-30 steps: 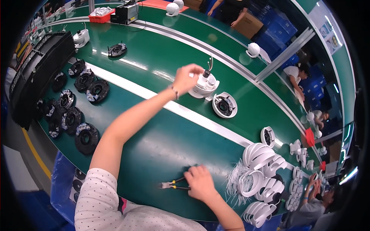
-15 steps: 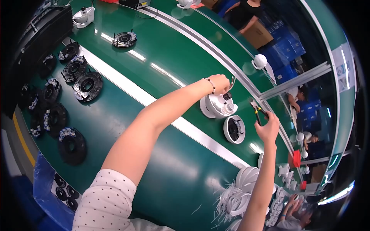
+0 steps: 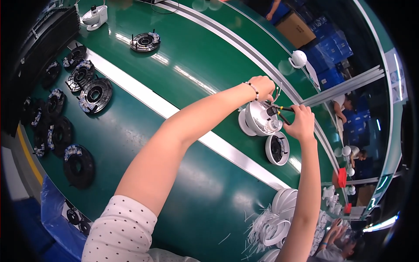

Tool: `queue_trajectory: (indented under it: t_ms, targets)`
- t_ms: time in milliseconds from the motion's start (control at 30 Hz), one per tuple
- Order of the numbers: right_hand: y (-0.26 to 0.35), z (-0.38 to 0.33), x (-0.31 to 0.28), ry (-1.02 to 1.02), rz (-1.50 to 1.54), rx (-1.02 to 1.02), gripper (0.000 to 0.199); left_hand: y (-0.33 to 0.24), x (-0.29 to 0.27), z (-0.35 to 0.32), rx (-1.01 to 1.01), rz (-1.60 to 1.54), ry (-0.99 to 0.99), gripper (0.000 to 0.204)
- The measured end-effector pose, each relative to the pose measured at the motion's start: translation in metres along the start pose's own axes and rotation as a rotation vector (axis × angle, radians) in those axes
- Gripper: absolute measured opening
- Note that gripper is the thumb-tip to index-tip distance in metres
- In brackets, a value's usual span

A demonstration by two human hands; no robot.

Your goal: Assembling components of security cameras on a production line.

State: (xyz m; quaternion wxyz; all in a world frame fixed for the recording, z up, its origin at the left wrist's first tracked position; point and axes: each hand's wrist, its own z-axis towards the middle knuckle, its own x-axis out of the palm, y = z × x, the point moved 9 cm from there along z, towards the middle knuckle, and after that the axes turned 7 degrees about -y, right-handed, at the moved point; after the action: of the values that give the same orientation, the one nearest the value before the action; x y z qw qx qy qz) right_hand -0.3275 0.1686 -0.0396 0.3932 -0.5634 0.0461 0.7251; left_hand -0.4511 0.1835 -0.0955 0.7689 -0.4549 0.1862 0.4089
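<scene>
— Dome housing (image 3: 260,118): right of centre in the frame, sitting on the green belt (image 3: 192,52), just past the white stripe (image 3: 144,100).
— Held how?
— Gripped from above by the left hand (image 3: 262,87), fingers curled over the far rim. Pliers (image 3: 279,114) pinched in the right hand (image 3: 300,122), fingers pressed together round the yellow-and-black handles, tips at the housing's top.
— Pointing which way?
— Tilted, open face toward the lower right of the frame; axis running upper left to lower right, roughly. Hard to judge finer under the fisheye bend.
— How far along?
— Mid-job, by the look. Pliers working inside the housing; black-centred ring (image 3: 277,148) lying apart just below, not yet joined. Cut white strips (image 3: 257,218) already piled at the lower right beside more white shells (image 3: 286,201).
— And at the left?
— Black discs (image 3: 94,92) in rows, untouched.
</scene>
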Motion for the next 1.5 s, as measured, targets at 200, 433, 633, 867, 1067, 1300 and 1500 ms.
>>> queue_trajectory:
  t_ms: [200,433,633,867,1067,1300,1500]
  targets:
    - [-0.008,-0.008,0.0,0.038,-0.088,0.048,0.044,-0.007,0.006,0.002,0.009,-0.005,-0.017,0.019]
    - [-0.012,-0.019,0.004,0.065,-0.125,0.072,0.041,-0.024,0.022,0.004,0.007,-0.013,0.023,0.02]
    - [-0.059,-0.049,-0.024,0.033,0.001,0.33,0.039,-0.037,-0.007,-0.001,0.049,-0.22,-0.274,0.02]
    - [-0.129,-0.181,-0.107,-0.844,0.921,0.654,0.031,-0.124,0.006,-0.118,-0.042,-0.947,0.046,0.014]
    - [0.036,-0.225,-0.138,-0.232,0.761,0.269,0.052,-0.136,-0.003,-0.17,0.398,-0.562,0.384,0.046]
    - [0.174,-0.3,-0.067,0.17,0.878,0.137,0.045,0.123,-0.212,-0.148,-0.526,0.246,-0.635,0.043]
    - [0.19,-0.298,-0.076,0.116,0.855,0.079,0.062,0.177,-0.21,-0.207,-1.297,0.423,-0.501,0.072]
